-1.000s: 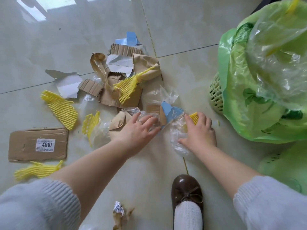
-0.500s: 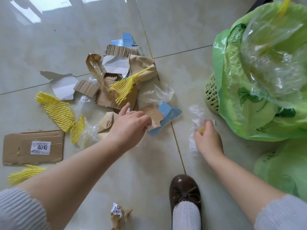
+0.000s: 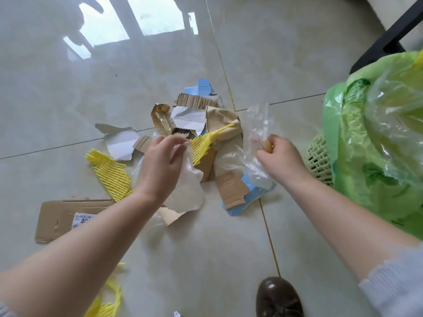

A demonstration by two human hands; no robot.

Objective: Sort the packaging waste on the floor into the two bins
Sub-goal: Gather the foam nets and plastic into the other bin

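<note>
My right hand (image 3: 280,154) is lifted above the floor, closed on a crumpled clear plastic wrap (image 3: 257,133) with a bit of yellow foam in the fist. My left hand (image 3: 160,165) hangs over the pile, pinching a thin clear plastic bag (image 3: 188,184) that droops below it. Beneath lies the waste pile: torn cardboard (image 3: 231,189), blue card (image 3: 251,197), brown paper (image 3: 223,121), white paper (image 3: 121,145) and yellow foam netting (image 3: 109,173). A bin lined with a green bag (image 3: 375,143) stands at the right, its mesh wall (image 3: 319,156) showing.
A flat cardboard sheet with a label (image 3: 61,216) lies at the left, with more yellow netting (image 3: 107,300) near the bottom edge. My brown shoe (image 3: 278,298) rests on the tiles at the bottom. A dark furniture leg (image 3: 389,35) crosses the top right corner.
Both hands have risen from the floor. My right hand lifted the clear plastic wrap upward. My left hand picked a thin plastic bag out of the pile.
</note>
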